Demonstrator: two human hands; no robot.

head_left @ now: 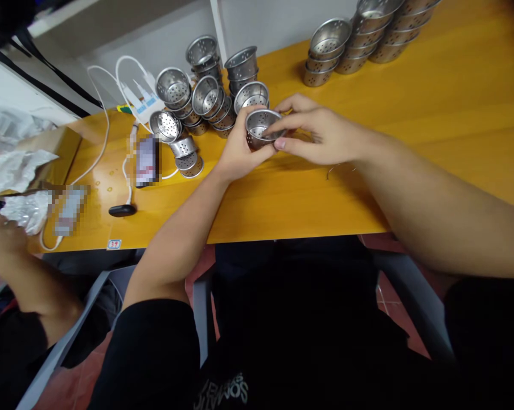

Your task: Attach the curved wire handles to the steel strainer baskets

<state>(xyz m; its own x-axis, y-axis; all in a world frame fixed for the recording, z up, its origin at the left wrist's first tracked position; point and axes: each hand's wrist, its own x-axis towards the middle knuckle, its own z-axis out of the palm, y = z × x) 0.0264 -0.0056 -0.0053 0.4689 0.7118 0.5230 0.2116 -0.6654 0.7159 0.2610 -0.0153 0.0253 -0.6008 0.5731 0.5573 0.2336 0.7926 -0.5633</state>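
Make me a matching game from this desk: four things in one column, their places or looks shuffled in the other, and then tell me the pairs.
Column one
1. Held cup
2. Power strip
3. Number label
4. Small oval item

Column two
A. Near edge of the table
B. Black all over
C. A finger of the right hand over its opening
D. White plugs in it

Pairs: 1-C, 2-D, 3-A, 4-B

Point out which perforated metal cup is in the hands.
The perforated cup gripped by the left hand, with right hand fingers at its rim; the other cups sit grouped on the table.
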